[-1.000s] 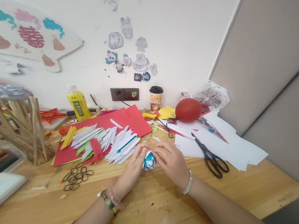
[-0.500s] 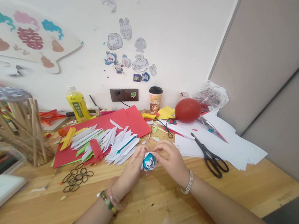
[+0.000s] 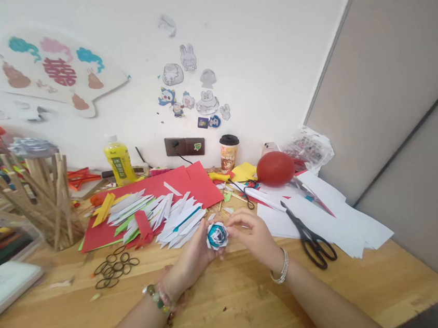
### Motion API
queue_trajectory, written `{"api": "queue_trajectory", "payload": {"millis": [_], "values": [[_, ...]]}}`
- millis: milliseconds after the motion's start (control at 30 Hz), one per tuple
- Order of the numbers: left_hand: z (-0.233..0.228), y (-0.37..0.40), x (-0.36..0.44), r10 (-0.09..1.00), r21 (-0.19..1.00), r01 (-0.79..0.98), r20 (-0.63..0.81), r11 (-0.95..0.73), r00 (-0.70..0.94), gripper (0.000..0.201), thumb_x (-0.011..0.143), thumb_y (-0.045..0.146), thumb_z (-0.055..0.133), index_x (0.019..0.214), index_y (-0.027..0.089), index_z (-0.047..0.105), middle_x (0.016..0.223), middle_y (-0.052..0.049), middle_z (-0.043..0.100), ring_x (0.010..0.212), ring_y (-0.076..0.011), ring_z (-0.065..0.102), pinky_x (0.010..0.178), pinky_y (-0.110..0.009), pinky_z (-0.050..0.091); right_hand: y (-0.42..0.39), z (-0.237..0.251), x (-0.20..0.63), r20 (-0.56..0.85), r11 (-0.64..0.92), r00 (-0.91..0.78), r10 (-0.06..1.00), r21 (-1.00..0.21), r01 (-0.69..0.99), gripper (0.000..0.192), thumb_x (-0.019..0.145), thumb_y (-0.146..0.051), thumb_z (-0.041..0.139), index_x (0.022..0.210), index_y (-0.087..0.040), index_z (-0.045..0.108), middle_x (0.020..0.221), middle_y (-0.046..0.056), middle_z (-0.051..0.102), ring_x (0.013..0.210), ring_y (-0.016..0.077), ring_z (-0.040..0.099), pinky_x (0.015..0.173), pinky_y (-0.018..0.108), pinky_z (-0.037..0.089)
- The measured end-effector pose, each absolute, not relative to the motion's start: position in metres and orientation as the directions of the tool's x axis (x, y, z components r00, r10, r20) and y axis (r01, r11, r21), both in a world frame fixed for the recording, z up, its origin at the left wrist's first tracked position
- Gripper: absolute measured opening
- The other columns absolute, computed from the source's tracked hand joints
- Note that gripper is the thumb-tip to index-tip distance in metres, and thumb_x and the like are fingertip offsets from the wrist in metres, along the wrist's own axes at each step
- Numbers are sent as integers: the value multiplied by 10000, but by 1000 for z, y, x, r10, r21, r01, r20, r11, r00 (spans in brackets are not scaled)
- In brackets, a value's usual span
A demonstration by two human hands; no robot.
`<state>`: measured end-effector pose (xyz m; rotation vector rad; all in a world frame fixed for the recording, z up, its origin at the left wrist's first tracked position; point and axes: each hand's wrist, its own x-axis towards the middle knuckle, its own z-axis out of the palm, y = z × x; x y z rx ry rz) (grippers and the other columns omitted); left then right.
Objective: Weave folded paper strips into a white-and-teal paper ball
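A round paper flower [image 3: 217, 235] with blue and white petals is held above the wooden table, its open face turned towards me. My left hand [image 3: 197, 251] cups it from the left and below, fingers wrapped behind it. On its right side, my right hand [image 3: 253, 233] pinches the edge of a petal between thumb and forefinger. Just beyond the hands lies a pile of folded paper strips [image 3: 180, 220], mostly white with some blue, green and red. Black-handled scissors [image 3: 308, 238] lie to the right of my right hand.
Black elastic bands [image 3: 114, 269] lie at left, near wooden sticks [image 3: 56, 202] in a holder. Behind are red card [image 3: 201, 184], a yellow-labelled bottle [image 3: 120, 161], a lidded cup [image 3: 229, 152] and a red balloon [image 3: 275, 169]. White paper sheets [image 3: 338, 224] cover the right side.
The flower has tilted so its face shows more fully. My left hand has shifted beneath and round it; my right hand stays at its right edge. The view has tipped slightly upward.
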<state>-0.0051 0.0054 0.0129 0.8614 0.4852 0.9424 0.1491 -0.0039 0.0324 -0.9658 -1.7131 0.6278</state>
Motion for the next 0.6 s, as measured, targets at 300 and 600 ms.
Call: {"api": "queue_trajectory", "payload": {"millis": [300, 600], "values": [[4, 8, -6, 839, 817, -491, 17, 302, 544, 194, 787, 258, 516, 910, 152, 621, 753, -34, 559, 657, -129, 479, 520, -227, 390, -3, 29, 147, 426, 458, -169, 889, -830, 319, 18, 722, -213, 625, 727, -196, 628, 812, 17, 581, 810, 158, 553, 743, 283, 440], [5, 6, -4, 854, 928, -340, 49, 152, 518, 222, 805, 361, 468, 775, 165, 566, 697, -17, 487, 607, -116, 399, 518, -221, 346, -2, 30, 149, 413, 453, -187, 891, -831, 322, 25, 709, -211, 647, 700, -195, 630, 827, 18, 585, 832, 155, 552, 784, 287, 426]]}}
